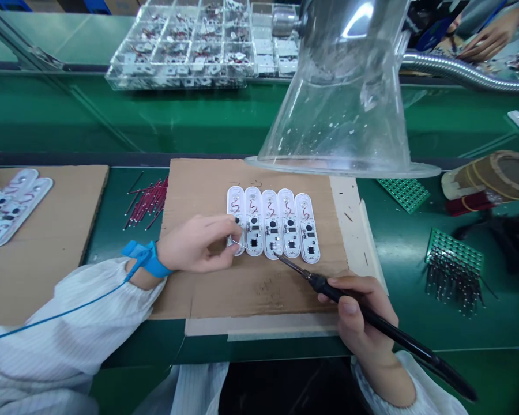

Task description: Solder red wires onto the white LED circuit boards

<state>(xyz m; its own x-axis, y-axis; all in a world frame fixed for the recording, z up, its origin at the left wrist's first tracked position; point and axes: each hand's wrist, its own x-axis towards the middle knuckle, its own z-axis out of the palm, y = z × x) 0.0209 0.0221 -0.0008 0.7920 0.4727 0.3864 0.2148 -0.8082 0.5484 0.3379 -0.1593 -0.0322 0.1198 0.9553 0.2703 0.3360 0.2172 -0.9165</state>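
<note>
My right hand [365,314] is wrapped round a black soldering iron [328,287], whose metal tip reaches the lower part of the middle circuit board [270,225]. Several of these white rounded boards stand side by side in a row, each with red wires at the top and black chips below. My left hand [203,245], a blue wrist strap [158,259] at its wrist, pinches a thin silvery wire [237,243], which looks like solder. Its fingertips cover part of the leftmost board [235,202].
The boards rest on a cardboard sheet [225,288]. Red wires [147,202] lie left, green perforated boards [454,251] right. A clear fume hood [337,127] hangs low above the boards. Behind stands a divided tray [177,52]; another person's hand [493,37] shows at top right.
</note>
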